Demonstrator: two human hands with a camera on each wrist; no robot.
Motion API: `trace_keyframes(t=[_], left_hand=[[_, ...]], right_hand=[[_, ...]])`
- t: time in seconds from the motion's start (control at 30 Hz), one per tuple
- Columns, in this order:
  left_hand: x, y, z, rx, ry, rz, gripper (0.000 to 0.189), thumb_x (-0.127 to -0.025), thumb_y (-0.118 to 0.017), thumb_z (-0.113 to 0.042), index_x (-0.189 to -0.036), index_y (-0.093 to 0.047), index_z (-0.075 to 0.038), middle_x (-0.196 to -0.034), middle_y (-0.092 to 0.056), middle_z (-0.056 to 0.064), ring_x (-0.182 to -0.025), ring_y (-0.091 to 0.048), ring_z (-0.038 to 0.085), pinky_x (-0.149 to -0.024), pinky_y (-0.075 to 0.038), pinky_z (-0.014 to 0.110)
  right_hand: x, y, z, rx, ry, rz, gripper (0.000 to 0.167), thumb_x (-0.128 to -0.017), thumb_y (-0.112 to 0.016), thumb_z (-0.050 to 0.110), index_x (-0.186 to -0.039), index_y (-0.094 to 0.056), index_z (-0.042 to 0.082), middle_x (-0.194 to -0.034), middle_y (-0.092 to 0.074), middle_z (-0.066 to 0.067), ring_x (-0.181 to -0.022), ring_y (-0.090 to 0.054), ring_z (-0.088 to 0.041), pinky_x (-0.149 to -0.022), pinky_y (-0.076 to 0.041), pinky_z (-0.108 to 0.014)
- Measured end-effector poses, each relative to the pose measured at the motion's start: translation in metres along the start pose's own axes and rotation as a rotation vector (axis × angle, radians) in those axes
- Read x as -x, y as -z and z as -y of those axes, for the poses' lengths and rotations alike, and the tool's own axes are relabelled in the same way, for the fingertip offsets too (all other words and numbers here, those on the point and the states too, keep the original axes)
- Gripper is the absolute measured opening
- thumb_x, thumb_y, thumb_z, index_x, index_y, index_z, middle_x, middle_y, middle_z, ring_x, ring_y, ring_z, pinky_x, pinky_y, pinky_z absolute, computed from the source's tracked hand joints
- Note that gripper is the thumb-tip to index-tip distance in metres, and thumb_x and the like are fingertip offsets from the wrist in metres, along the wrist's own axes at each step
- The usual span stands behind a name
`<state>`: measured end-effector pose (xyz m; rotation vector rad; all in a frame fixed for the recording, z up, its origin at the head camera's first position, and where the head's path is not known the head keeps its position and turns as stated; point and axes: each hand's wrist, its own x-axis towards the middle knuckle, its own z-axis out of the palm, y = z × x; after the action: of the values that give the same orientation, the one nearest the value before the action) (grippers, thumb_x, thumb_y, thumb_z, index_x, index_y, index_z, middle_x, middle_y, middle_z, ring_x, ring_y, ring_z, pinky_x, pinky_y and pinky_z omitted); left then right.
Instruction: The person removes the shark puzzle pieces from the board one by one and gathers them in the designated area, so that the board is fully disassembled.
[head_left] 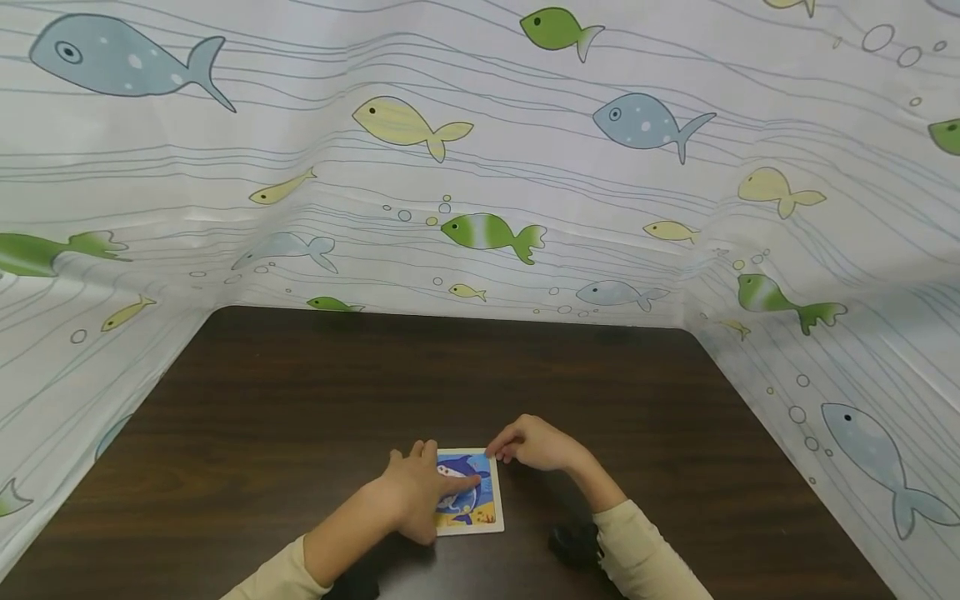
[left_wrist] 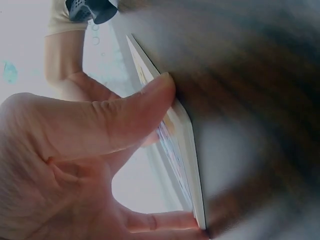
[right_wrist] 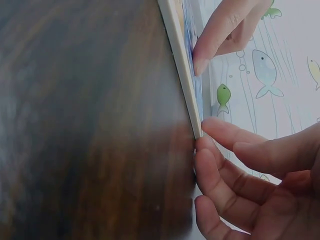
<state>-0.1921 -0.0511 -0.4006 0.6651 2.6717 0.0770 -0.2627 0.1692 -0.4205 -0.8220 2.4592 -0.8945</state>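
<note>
A thin square picture board (head_left: 486,493) with a pale frame shows a blue whale or shark over yellow. My left hand (head_left: 415,493) spans it, hiding its left part. In the left wrist view, the thumb (left_wrist: 142,107) presses the near edge of the board (left_wrist: 186,137), and other fingers (left_wrist: 165,221) meet its far edge. The left index finger (right_wrist: 205,55) lies out over the picture. At the far right corner, my right hand (head_left: 536,443) touches the frame with loosely bent fingertips (right_wrist: 212,127); its thumb stays apart from the board.
The board lies on a dark wood-grain table (head_left: 450,375). A white sheet printed with fish (head_left: 487,231) rises behind the table and along both sides. Dark devices sit at both wrists, one below the right sleeve (head_left: 637,546).
</note>
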Motion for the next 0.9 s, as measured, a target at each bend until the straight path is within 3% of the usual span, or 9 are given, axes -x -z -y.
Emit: trace_keyframes(t=[0.17,0.4,0.9], left_hand=[[-0.0001,-0.0010,-0.0024,-0.010,0.014,0.001,0.093,-0.058,-0.082,-0.023,-0.135,-0.044,-0.057,-0.136,-0.041,0.021,-0.135,-0.036,0.043,-0.101,-0.032,0.067],[-0.0007,-0.0012,-0.0031,-0.032,-0.007,-0.007,0.093,-0.058,-0.083,-0.025,-0.135,-0.043,-0.057,-0.136,-0.041,0.022,-0.135,-0.036,0.045,-0.102,-0.032,0.067],[0.0027,-0.0009,-0.0031,-0.001,-0.038,-0.021,0.097,-0.058,-0.083,-0.018,-0.140,-0.041,-0.050,-0.142,-0.037,0.029,-0.136,-0.033,0.050,-0.100,-0.036,0.067]], right_hand=[[-0.0014,-0.0021,-0.0021,-0.067,-0.012,0.006,0.031,-0.089,-0.047,-0.011,-0.098,-0.074,-0.001,-0.099,-0.073,-0.012,-0.081,-0.065,-0.015,-0.075,-0.055,-0.028],[-0.0032,-0.0030,-0.0063,-0.183,-0.097,0.007,0.025,-0.092,-0.048,-0.006,-0.095,-0.072,0.000,-0.093,-0.069,-0.008,-0.081,-0.057,-0.014,-0.076,-0.050,-0.029],[-0.0053,0.0007,-0.0055,-0.223,-0.120,0.035,0.019,-0.093,-0.050,-0.001,-0.098,-0.068,-0.002,-0.097,-0.067,-0.011,-0.085,-0.056,-0.015,-0.080,-0.049,-0.030]])
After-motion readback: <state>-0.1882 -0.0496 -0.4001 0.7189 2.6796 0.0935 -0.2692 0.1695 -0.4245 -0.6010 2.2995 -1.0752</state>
